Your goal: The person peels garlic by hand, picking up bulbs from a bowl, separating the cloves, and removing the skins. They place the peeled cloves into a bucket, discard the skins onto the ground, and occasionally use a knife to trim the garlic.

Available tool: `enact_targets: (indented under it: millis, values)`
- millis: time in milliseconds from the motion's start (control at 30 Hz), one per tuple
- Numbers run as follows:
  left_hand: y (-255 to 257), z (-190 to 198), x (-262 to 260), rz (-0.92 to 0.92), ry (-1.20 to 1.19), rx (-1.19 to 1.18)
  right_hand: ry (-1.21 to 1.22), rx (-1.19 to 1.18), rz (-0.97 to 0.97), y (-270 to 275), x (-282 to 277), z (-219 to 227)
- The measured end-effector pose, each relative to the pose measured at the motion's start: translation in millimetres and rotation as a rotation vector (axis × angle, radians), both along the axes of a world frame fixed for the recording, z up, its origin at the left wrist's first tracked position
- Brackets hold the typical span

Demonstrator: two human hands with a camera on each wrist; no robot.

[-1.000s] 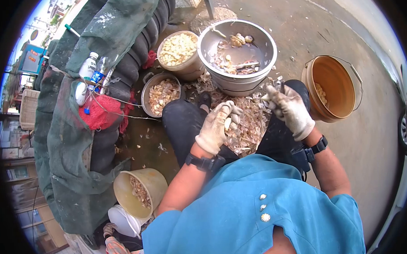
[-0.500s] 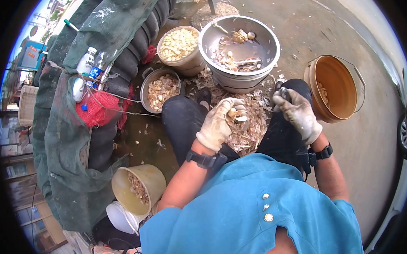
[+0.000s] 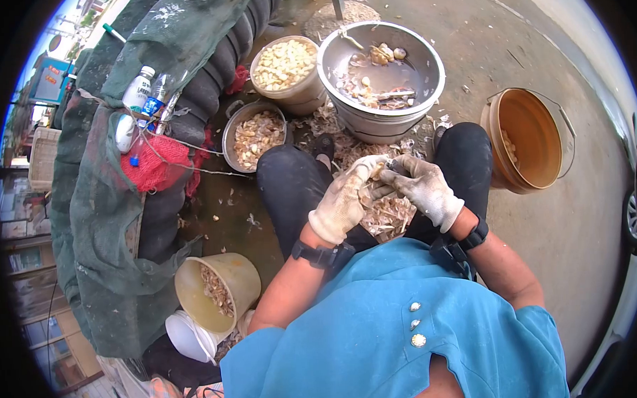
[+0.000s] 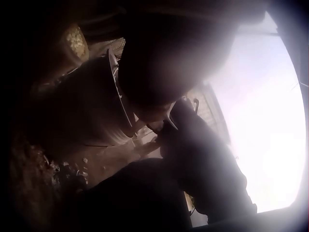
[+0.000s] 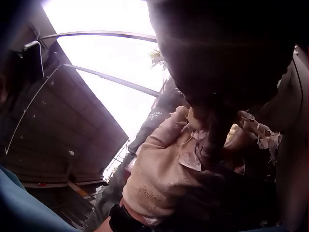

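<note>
The gloved left hand [image 3: 343,204] has its fingers curled round garlic, mostly hidden in the head view. Against its fingertips the gloved right hand [image 3: 425,190] works with bent fingers, pinching a small dark tool [image 3: 397,169] whose shape is unclear. Both hands meet above a heap of papery skins [image 3: 388,217] between the knees. In the right wrist view the left glove [image 5: 157,169] shows bits of skin [image 5: 189,158] at its fingers. The left wrist view is very dark, with the right hand [image 4: 203,159] only an outline.
A metal basin [image 3: 437,89] with cloves and skins sits on a bucket ahead. Left of it stand a tub of peeled cloves [image 3: 294,98] and a pot [image 3: 227,142]. An orange bucket [image 3: 541,145] is at right, a tipped cream bucket [image 3: 245,279] at lower left, tires [image 3: 162,229] at left.
The right hand has moved left from above the right knee and now touches the left hand. The left hand's fingers have closed further over the garlic, which showed more plainly before.
</note>
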State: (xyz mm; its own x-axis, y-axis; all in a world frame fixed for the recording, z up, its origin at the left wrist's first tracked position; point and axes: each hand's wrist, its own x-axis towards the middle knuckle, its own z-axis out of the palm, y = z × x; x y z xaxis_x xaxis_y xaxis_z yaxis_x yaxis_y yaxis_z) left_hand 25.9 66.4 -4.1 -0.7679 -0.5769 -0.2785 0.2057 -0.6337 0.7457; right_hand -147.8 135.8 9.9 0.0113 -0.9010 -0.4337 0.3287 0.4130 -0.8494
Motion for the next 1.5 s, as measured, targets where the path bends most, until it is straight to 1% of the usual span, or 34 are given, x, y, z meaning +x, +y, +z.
enact_targets:
  millis: [33,100,133,200,233,267,300,333,367,400,433,500,533,567,600,633,700,733,767,833,900,933,1033,1100,1133,1233,1267,1300,1333,1367,1400,1433,1467,1500]
  values:
    - [2.3,6.3,-1.8,-0.007,0.06,0.055,0.001,0.001,-0.001,-0.4,-2.3,-4.1]
    - [4.4,4.9,-3.1,-0.013,0.12,0.112,0.253,0.0,-0.003,-1.8,-4.7,-7.2]
    - [4.4,-3.2,-2.3,0.006,0.129,0.076,0.252,0.001,-0.001,-1.5,-4.4,-3.8]
    - [3.8,-9.4,-0.2,0.028,0.136,0.038,0.093,0.049,0.007,-0.6,-3.8,6.1]
    - [2.6,-9.4,1.3,0.032,0.054,-0.021,0.092,0.048,0.008,0.4,-3.5,6.6]
    - [1.3,-9.2,3.1,0.036,-0.029,-0.08,0.229,-0.024,0.023,2.1,-3.4,6.6]
    - [-0.4,-6.4,5.8,0.038,-0.03,-0.079,0.365,-0.096,0.039,4.1,-3.3,6.8]
    - [-2.3,-2.1,9.1,0.042,-0.017,-0.025,0.364,-0.096,0.041,6.7,-4.9,8.8]
    - [-3.6,0.3,10.7,0.046,-0.004,0.028,0.466,-0.034,0.154,9.3,-8.1,12.4]
    - [-3.1,-6.1,8.0,0.086,-0.091,-0.129,0.567,0.03,0.268,10.5,-9.8,15.7]
    - [-2.4,-10.8,10.4,0.088,-0.093,-0.128,0.565,0.03,0.27,10.0,-9.0,18.5]
    - [-1.6,-14.6,14.0,0.108,-0.137,-0.413,0.675,0.121,0.322,7.8,-6.8,22.3]
    - [-2.1,-14.0,14.1,0.109,-0.137,-0.413,0.676,0.121,0.323,8.6,-8.3,16.0]
    - [-2.8,-13.2,14.0,0.096,-0.185,-0.356,0.769,-0.034,0.274,10.6,-10.9,4.3]
    - [-3.3,-11.8,14.6,0.084,-0.234,-0.298,0.857,-0.191,0.224,9.8,-10.1,4.0]
    - [-4.4,-10.4,16.6,0.085,-0.234,-0.297,0.856,-0.19,0.225,8.8,-11.6,6.0]
    - [-7.1,-7.2,21.2,0.016,-0.157,-0.175,0.852,-0.165,0.334,5.7,-17.0,16.4]
    - [-7.6,-4.7,22.3,0.016,-0.157,-0.174,0.777,-0.181,0.327,6.1,-17.6,19.4]
    - [-7.7,-1.8,23.3,-0.003,-0.16,-0.193,0.777,-0.18,0.327,6.5,-17.7,16.6]
    - [-6.1,3.7,22.4,-0.022,-0.164,-0.209,0.865,-0.273,0.324,7.8,-17.9,5.7]
    - [-3.8,7.8,20.7,0.004,-0.217,-0.423,0.863,-0.321,0.312,10.6,-17.6,0.3]
    - [-3.9,7.9,20.9,0.004,-0.217,-0.422,0.861,-0.371,0.298,11.4,-17.4,-0.8]
    - [-4.6,9.5,21.3,-0.029,-0.163,-0.465,0.82,-0.393,0.312,11.1,-15.2,2.3]
    - [-4.8,13.1,21.2,-0.072,-0.174,-0.341,0.797,-0.355,0.341,9.5,-15.1,6.5]
    - [-5.3,12.0,20.9,-0.072,-0.175,-0.341,0.774,-0.317,0.371,8.9,-15.4,8.5]
    - [-4.8,8.2,17.3,-0.06,-0.147,-0.274,0.729,-0.266,0.355,9.2,-12.6,13.6]
    - [-2.6,10.3,15.7,-0.07,-0.196,-0.266,0.743,-0.268,0.383,8.5,-13.9,12.5]
    - [-3.3,14.5,18.4,-0.062,-0.259,-0.272,0.748,-0.295,0.416,8.2,-16.1,8.2]
    - [-2.2,15.6,20.0,-0.056,-0.222,-0.229,0.79,-0.409,0.393,8.9,-17.5,-2.0]
    - [-1.6,10.7,18.9,-0.031,-0.188,-0.205,0.766,-0.434,0.382,7.4,-16.5,-0.5]
    - [-6.4,-2.0,18.4,-0.088,-0.279,-0.292,0.753,-0.327,0.415,7.6,-18.5,-0.7]
    - [-4.7,-24.5,19.3,-0.033,-0.161,-0.498,0.769,-0.281,0.439,5.6,-17.2,7.3]
    - [-7.4,-28.1,21.9,-0.04,-0.173,-0.604,0.742,-0.393,0.363,6.6,-13.0,3.6]
    - [-6.3,-26.1,21.1,-0.014,-0.214,-0.709,0.796,-0.335,0.441,6.0,-19.4,-4.9]
